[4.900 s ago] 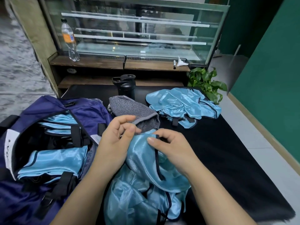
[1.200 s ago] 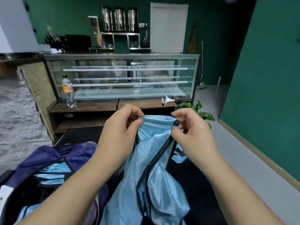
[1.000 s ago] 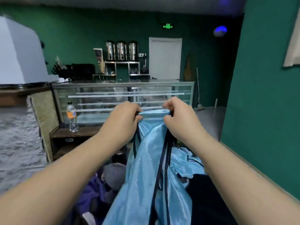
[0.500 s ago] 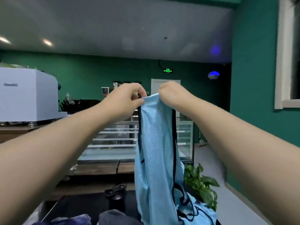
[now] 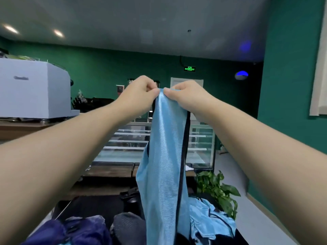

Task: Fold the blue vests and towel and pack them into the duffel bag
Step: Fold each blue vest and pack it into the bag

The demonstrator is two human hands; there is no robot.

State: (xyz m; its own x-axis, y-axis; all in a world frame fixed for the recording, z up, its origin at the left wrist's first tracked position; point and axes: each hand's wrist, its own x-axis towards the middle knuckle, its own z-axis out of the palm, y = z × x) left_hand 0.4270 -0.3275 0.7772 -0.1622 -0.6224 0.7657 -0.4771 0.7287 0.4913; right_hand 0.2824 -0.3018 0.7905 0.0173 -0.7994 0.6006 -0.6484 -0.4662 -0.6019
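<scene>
Head view: both arms are raised, the left hand [image 5: 139,92] and right hand [image 5: 184,96] side by side, each grip pinching the top edge of a blue vest [image 5: 164,165] that hangs straight down above the desk [image 5: 92,206]; below it lie the duffel bag [image 5: 70,230], grey towel [image 5: 127,225] and more vests [image 5: 210,221]

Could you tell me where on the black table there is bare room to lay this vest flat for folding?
The bare stretch of table lies left of the hanging vest, beyond the duffel bag and grey towel. The right side is crowded with the vest pile and plant.
</scene>
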